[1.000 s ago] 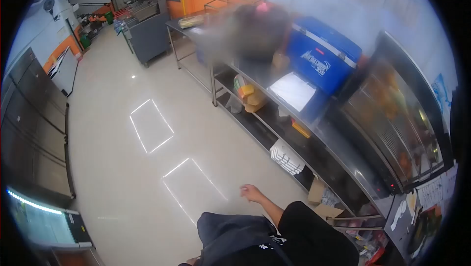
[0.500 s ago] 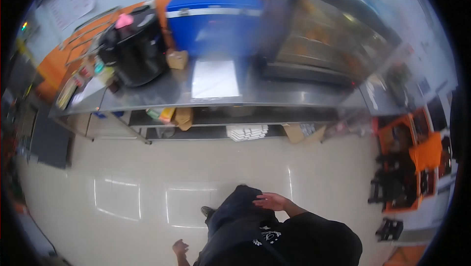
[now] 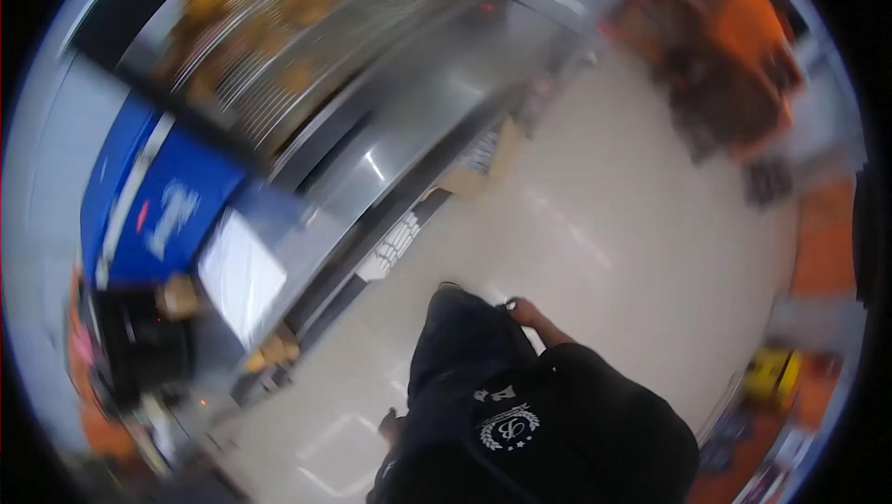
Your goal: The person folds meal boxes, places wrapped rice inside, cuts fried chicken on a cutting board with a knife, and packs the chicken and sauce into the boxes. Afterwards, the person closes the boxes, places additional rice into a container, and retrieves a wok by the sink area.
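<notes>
My right hand hangs beside my dark trousers, over the tiled floor. Its fingers look curled, and a small white spot shows at their tip; whether that is a held thing I cannot make out. Lower and to the left, my left hand is blurred and partly covered by my clothing, so its fingers do not show clearly. Both hands are away from the steel counter. On that counter stand a glass-fronted display warmer with fried-looking food, a blue cooler box and a white sheet.
A black pot sits beside the cooler. Under the counter are a white stack and an open cardboard box. Dark stools and an orange rack stand at upper right, with a yellow object at lower right.
My view has swung to the right, so the counter now runs diagonally at upper left. My right hand had its fingers spread and now looks curled. My left hand has come closer to my body.
</notes>
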Motion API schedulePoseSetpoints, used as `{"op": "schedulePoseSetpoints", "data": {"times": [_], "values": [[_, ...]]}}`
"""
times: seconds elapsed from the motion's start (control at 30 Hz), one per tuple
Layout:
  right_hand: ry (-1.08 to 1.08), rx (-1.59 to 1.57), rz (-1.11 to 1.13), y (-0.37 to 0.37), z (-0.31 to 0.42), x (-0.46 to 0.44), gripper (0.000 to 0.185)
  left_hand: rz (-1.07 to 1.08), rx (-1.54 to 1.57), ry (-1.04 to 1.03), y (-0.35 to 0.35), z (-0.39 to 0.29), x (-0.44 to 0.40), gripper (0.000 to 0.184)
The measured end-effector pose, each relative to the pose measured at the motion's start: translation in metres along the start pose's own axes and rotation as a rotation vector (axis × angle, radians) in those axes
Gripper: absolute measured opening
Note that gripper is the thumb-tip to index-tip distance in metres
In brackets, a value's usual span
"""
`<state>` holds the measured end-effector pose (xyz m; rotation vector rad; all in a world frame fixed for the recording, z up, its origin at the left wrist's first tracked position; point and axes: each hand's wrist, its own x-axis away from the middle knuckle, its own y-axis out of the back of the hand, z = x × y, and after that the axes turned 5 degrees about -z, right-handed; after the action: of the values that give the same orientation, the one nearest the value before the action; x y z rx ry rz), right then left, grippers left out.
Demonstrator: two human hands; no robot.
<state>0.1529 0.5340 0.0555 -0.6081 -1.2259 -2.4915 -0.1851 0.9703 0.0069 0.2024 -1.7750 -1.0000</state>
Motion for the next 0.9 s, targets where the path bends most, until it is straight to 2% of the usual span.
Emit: {"op": "schedulePoseSetpoints", "data": {"times": [0.03,0.07,0.13,0.17,0.23,0.3,0.33,0.37,0.4,0.43,0.47,0.53,0.57,0.6,0.63,0.67,0.7,0.73,0.8,0.83,0.87,0.9], "values": [[-0.012,-0.133,-0.051,0.024,0.017,-0.001,0.030,-0.491,0.100,-0.338,0.004,-0.028,-0.014,0.031],[-0.186,-0.353,0.031,0.045,0.025,-0.001,0.036,-0.292,0.271,-0.347,0.024,-0.063,-0.027,0.028],[-0.173,-0.505,-0.246,0.034,-0.004,-0.009,0.029,0.098,0.597,-0.253,0.140,-0.213,0.006,0.036],[-0.155,-0.567,-0.427,0.026,-0.017,-0.009,0.023,0.167,0.569,-0.463,0.151,-0.232,-0.020,0.034],[-0.441,-0.727,-0.449,-0.003,-0.046,-0.017,0.021,0.288,0.441,-0.424,0.198,-0.316,-0.015,0.032],[-0.625,-1.003,-0.554,-0.032,-0.066,-0.020,0.023,0.454,0.238,-0.346,0.217,-0.376,-0.033,0.031],[-0.702,-0.817,-0.540,-0.042,-0.072,-0.022,0.025,0.465,0.156,-0.253,0.219,-0.404,-0.030,0.029],[-0.829,-0.996,-0.387,-0.040,-0.074,-0.020,0.023,0.589,0.201,-0.260,0.218,-0.416,-0.043,0.028],[-0.763,-0.883,-0.558,-0.082,-0.090,-0.033,0.023,0.573,0.089,-0.255,0.210,-0.436,-0.050,0.028],[-0.832,-1.289,-0.530,-0.121,-0.117,-0.035,0.022,0.536,-0.025,-0.247,0.196,-0.455,-0.047,0.027],[-0.871,-1.461,-0.473,-0.125,-0.124,-0.038,0.019,0.555,-0.069,-0.316,0.186,-0.462,-0.068,0.026],[-0.889,-1.247,-0.370,-0.162,-0.156,-0.054,0.023,0.592,-0.071,-0.428,0.164,-0.476,-0.118,0.023],[-1.007,-1.421,-0.411,-0.149,-0.162,-0.064,0.028,0.586,-0.174,-0.447,0.149,-0.507,-0.129,0.025],[-1.132,-1.589,-0.474,-0.134,-0.166,-0.075,0.033,0.681,0.049,-0.264,0.136,-0.528,-0.154,0.029],[-1.055,-1.635,-0.571,-0.115,-0.167,-0.084,0.034,0.586,-0.079,-0.355,0.119,-0.560,-0.169,0.030],[-1.184,-1.778,-0.602,-0.083,-0.165,-0.104,0.035,0.495,-0.206,-0.444,0.106,-0.596,-0.179,0.031],[-1.250,-1.895,-0.650,-0.052,-0.163,-0.127,0.039,0.453,-0.167,-0.427,0.090,-0.635,-0.190,0.032],[-1.166,-1.828,-0.642,-0.076,-0.187,-0.150,0.041,0.404,-0.111,-0.412,0.073,-0.673,-0.202,0.033],[-1.002,-1.810,-0.647,-0.081,-0.207,-0.191,0.042,0.194,-0.221,-0.612,0.054,-0.739,-0.225,0.033],[-0.929,-1.856,-0.688,-0.042,-0.210,-0.214,0.043,0.208,-0.005,-0.704,0.048,-0.772,-0.223,0.036],[-0.918,-2.037,-0.755,-0.019,-0.210,-0.241,0.043,0.274,0.223,-0.622,0.043,-0.797,-0.229,0.041],[-1.034,-2.200,-0.820,0.030,-0.190,-0.278,0.045,0.186,0.349,-0.566,0.040,-0.815,-0.242,0.042]]}}
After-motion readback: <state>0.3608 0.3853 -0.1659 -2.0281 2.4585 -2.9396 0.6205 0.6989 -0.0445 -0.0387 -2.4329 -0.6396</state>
